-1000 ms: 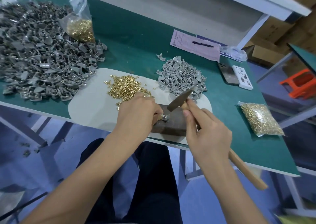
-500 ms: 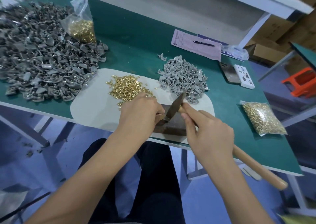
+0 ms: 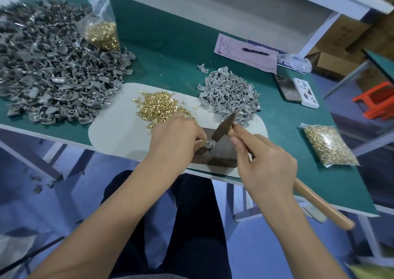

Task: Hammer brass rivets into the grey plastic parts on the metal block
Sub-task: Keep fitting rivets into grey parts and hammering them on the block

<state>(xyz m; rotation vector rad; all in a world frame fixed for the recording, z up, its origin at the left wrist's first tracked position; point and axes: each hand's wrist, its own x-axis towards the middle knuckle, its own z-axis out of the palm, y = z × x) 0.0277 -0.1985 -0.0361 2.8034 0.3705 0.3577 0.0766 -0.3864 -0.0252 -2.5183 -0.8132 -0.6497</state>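
Pinching a small grey plastic part point(image 3: 208, 145) against the top of the dark metal block point(image 3: 221, 150), the left hand point(image 3: 177, 139) has its fingers curled round the piece at the block's left end. The right hand point(image 3: 263, 165) grips the wooden handle of a hammer point(image 3: 223, 127), forefinger stretched along the handle towards the head; the head hangs tilted just above the part, and whether it touches cannot be told. The block sits on a pale mat point(image 3: 119, 129) at the near edge of the green counter point(image 3: 170, 50). Just beyond the block to the left lies a loose heap of brass rivets point(image 3: 158, 107) on the mat; beyond the block to the right, a small pile of grey parts point(image 3: 229, 95). Far left of the block spreads a large pile of grey parts point(image 3: 49, 65) with a bag of rivets point(image 3: 102, 31) standing against it. Right of the block lies a second bag of rivets point(image 3: 328, 145). Well beyond the block, a pink paper point(image 3: 245, 51) carries a pen point(image 3: 255, 51).
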